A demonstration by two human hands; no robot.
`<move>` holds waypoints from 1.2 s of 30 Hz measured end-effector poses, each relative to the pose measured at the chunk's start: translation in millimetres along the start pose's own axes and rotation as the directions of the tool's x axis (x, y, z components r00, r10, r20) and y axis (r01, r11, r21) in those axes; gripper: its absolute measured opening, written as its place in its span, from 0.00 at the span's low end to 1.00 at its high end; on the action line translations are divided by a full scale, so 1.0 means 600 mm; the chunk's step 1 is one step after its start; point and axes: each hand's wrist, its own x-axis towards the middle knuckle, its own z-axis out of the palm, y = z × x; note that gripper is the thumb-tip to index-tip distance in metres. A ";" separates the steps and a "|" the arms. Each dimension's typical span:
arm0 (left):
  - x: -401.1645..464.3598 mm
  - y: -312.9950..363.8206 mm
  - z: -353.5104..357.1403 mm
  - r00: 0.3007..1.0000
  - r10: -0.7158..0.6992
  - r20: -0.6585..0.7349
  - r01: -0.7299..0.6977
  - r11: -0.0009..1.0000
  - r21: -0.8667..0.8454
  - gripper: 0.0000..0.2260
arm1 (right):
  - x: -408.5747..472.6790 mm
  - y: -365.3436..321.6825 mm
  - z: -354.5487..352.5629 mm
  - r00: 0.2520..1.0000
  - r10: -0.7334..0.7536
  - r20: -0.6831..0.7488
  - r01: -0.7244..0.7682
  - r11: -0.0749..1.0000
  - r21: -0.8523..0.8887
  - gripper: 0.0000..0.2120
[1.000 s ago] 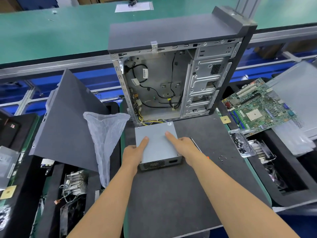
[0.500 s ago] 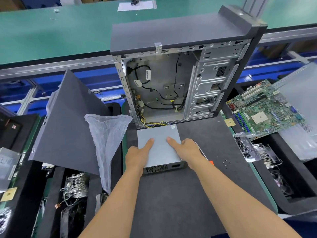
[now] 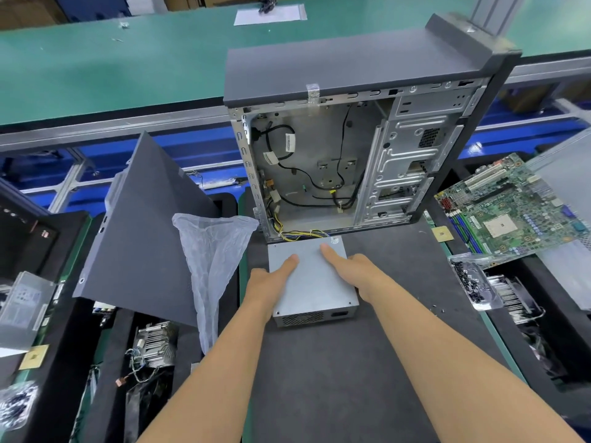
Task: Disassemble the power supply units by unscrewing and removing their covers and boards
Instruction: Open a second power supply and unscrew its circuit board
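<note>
grey power supply unit (image 3: 311, 279) gripped by both hands (image 3: 319, 276)

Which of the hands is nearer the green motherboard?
Right. The right hand grips the power supply's right side, toward the motherboard; the left hand holds its left side, farther away.

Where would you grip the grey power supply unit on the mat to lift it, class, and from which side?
Grip the power supply unit by its two long side walls, coming from above and the near end as the left hand and right hand do. It lies flat; its cables leave the far end.
</note>
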 end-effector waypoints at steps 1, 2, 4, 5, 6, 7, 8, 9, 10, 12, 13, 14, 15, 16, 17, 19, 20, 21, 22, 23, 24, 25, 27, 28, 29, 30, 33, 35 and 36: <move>0.000 0.001 0.004 1.000 -0.003 -0.012 0.003 1.000 -0.015 0.37 | 0.003 -0.003 0.001 1.000 -0.001 -0.006 0.001 1.000 0.019 0.43; 0.001 0.002 0.008 1.000 -0.009 -0.019 0.009 1.000 -0.016 0.36 | 0.004 -0.006 0.002 1.000 -0.001 -0.015 0.002 0.999 0.034 0.41; 0.002 0.005 0.012 0.999 -0.010 -0.033 0.010 1.000 -0.009 0.37 | 0.007 -0.007 0.004 0.999 -0.003 -0.042 0.005 0.999 0.046 0.37; 0.003 0.006 0.013 0.999 -0.008 -0.045 0.007 1.000 -0.006 0.38 | 0.009 -0.007 0.004 0.998 -0.006 -0.062 0.009 0.999 0.037 0.35; 0.004 0.008 0.014 0.998 -0.007 -0.056 0.007 1.000 0.001 0.40 | 0.010 -0.008 0.004 0.997 -0.012 -0.081 0.014 1.000 0.018 0.34; 0.004 0.011 0.013 0.998 -0.006 -0.066 0.007 1.000 0.011 0.42 | 0.010 -0.009 0.005 0.995 -0.021 -0.100 0.019 1.000 -0.012 0.33; 0.004 0.012 0.013 0.997 -0.004 -0.074 0.006 1.000 0.018 0.44 | 0.010 -0.010 0.006 0.992 -0.031 -0.120 0.025 0.998 -0.049 0.32; 0.003 0.014 0.013 0.997 -0.001 -0.078 0.003 1.000 0.023 0.46 | 0.011 -0.011 0.006 0.990 -0.039 -0.133 0.029 0.996 -0.080 0.31; 0.003 0.015 0.015 0.997 0.002 -0.081 0.000 1.000 0.026 0.47 | 0.013 -0.012 0.006 0.990 -0.045 -0.137 0.031 0.994 -0.100 0.31; 0.003 0.014 0.017 0.996 0.007 -0.088 -0.003 0.999 0.039 0.46 | 0.015 -0.014 0.004 0.991 -0.045 -0.127 0.029 0.992 -0.122 0.32; 0.002 0.015 0.018 0.996 0.010 -0.093 -0.005 0.999 0.046 0.44 | 0.016 -0.016 0.004 0.992 -0.043 -0.120 0.027 0.991 -0.128 0.31; 0.003 0.016 0.019 0.995 0.011 -0.097 -0.006 0.999 0.050 0.43 | 0.017 -0.017 0.004 0.992 -0.040 -0.116 0.025 0.991 -0.130 0.31; 0.004 0.017 0.018 0.995 0.009 -0.097 -0.004 0.999 0.053 0.43 | 0.017 -0.019 0.004 0.993 -0.037 -0.114 0.022 0.991 -0.131 0.31; 0.006 0.018 0.018 0.995 0.006 -0.095 0.000 0.998 0.059 0.43 | 0.016 -0.020 0.005 0.993 -0.035 -0.115 0.020 0.991 -0.131 0.31; 0.007 0.019 0.017 0.995 0.004 -0.095 0.003 0.997 0.071 0.44 | 0.016 -0.021 0.005 0.993 -0.036 -0.116 0.020 0.991 -0.132 0.32; 0.009 0.020 0.015 0.995 0.006 -0.101 0.003 0.996 0.094 0.45 | 0.014 -0.024 0.006 0.992 -0.045 -0.116 0.028 0.989 -0.144 0.31; 0.009 0.020 0.015 0.995 0.008 -0.103 0.003 0.995 0.102 0.45 | 0.013 -0.025 0.005 0.993 -0.046 -0.111 0.030 0.989 -0.146 0.30; 0.009 0.021 0.014 0.995 0.008 -0.104 0.003 0.994 0.109 0.45 | 0.012 -0.026 0.004 0.993 -0.046 -0.104 0.030 0.988 -0.149 0.30; 0.010 0.022 0.014 0.995 0.006 -0.100 0.005 0.993 0.115 0.45 | 0.012 -0.026 0.003 0.995 -0.043 -0.095 0.028 0.988 -0.154 0.30; 0.010 0.022 0.013 0.996 0.005 -0.093 0.006 0.993 0.118 0.44 | 0.012 -0.026 0.002 0.996 -0.039 -0.084 0.026 0.987 -0.159 0.31; 0.010 0.023 0.013 0.996 0.008 -0.087 0.002 0.993 0.117 0.44 | 0.012 -0.026 0.002 0.997 -0.033 -0.073 0.021 0.986 -0.163 0.32; 0.010 0.023 0.013 0.996 0.012 -0.086 -0.002 0.993 0.114 0.43 | 0.012 -0.025 0.002 0.998 -0.026 -0.064 0.015 0.986 -0.163 0.34; 0.009 0.021 0.011 0.997 0.018 -0.080 -0.009 0.994 0.111 0.42 | 0.011 -0.022 0.003 0.999 -0.012 -0.050 0.005 0.991 -0.137 0.41; 0.009 0.018 0.008 0.997 0.024 -0.069 -0.017 0.994 0.107 0.41 | 0.011 -0.019 0.002 0.999 0.000 -0.042 -0.004 0.994 -0.107 0.43; 0.009 0.014 0.004 0.998 0.034 -0.056 -0.028 0.995 0.100 0.38 | 0.009 -0.012 -0.001 0.999 0.013 -0.029 -0.015 0.997 -0.076 0.44; 0.010 0.010 -0.001 0.998 0.040 -0.046 -0.036 0.995 0.091 0.35 | 0.007 -0.003 -0.004 1.000 0.027 -0.013 -0.028 0.998 -0.054 0.42; 0.004 -0.005 -0.015 0.999 0.024 -0.043 -0.021 0.996 0.083 0.31 | -0.007 0.024 -0.014 0.996 0.057 0.068 -0.053 0.997 -0.049 0.37; -0.008 -0.022 -0.015 0.999 0.019 -0.050 -0.013 0.994 0.111 0.29 | -0.015 0.036 -0.011 0.995 0.042 0.090 -0.040 0.999 -0.028 0.34; -0.014 -0.030 -0.012 0.998 0.026 -0.055 -0.020 0.993 0.120 0.27 | -0.017 0.039 -0.008 0.997 0.022 0.073 -0.021 1.000 -0.017 0.33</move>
